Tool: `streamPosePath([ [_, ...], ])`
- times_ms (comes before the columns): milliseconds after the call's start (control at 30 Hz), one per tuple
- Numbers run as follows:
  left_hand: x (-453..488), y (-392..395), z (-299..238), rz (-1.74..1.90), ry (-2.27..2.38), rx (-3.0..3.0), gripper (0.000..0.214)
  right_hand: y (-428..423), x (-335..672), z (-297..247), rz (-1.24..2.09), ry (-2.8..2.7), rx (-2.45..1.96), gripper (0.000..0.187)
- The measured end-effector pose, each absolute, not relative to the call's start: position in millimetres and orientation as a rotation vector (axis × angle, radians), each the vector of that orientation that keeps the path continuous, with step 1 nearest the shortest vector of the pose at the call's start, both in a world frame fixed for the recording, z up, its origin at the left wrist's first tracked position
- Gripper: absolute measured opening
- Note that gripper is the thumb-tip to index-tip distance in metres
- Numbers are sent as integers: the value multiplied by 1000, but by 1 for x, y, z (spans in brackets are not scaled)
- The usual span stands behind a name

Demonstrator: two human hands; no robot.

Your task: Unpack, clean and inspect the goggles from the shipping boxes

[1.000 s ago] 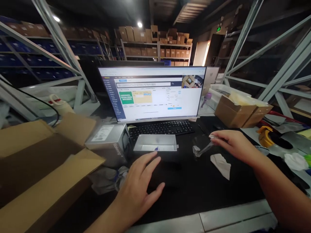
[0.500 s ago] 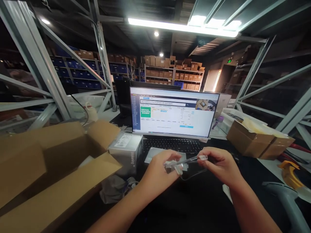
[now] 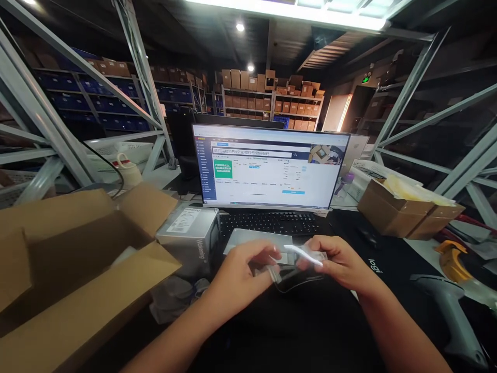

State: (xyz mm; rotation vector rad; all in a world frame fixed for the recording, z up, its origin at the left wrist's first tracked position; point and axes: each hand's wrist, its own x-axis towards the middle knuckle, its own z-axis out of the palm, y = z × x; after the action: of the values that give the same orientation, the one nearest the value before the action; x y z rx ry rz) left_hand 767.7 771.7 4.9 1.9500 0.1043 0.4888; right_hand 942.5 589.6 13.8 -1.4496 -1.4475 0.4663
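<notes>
Fingers curled, my left hand [image 3: 246, 272] pinches a small piece of clear plastic [image 3: 275, 273] at the thumb. My right hand [image 3: 337, 259] grips a clear plastic wrapper with a bright white edge [image 3: 305, 254], which slants toward the left hand. A thin clear loop hangs below, between the hands. What the wrapper contains is too blurred to make out. Behind the fingers a flat grey box [image 3: 240, 237] lies before the keyboard [image 3: 267, 223].
On the left stand an open cardboard box [image 3: 97, 295] and a silver-grey carton [image 3: 188, 233]. A monitor [image 3: 264, 181] rises behind the keyboard. To the right are a mouse [image 3: 367, 237], a handheld scanner [image 3: 446, 305], yellow tape dispenser [image 3: 452, 264] and cardboard boxes [image 3: 396, 212].
The wrapper no longer stretches as a long thin strip between both hands; its white edge now tilts down to the right in my right hand. The view has shifted slightly.
</notes>
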Motion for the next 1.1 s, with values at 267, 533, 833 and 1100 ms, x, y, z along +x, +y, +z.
streamPosePath([
  [267,775,779,6,427,190,1758,21,577,968,20,304,-1335,-1702,40],
  [533,772,778,6,807,297,1766,13,576,926,23,-811,-1374,-1832,8],
  [833,765,760,0,974,239,1866,10,621,913,-16,-835,-1945,-1960,46],
  [1100,765,755,-1,1062,168,1811,20,625,931,-40,-976,-1947,-1968,65],
])
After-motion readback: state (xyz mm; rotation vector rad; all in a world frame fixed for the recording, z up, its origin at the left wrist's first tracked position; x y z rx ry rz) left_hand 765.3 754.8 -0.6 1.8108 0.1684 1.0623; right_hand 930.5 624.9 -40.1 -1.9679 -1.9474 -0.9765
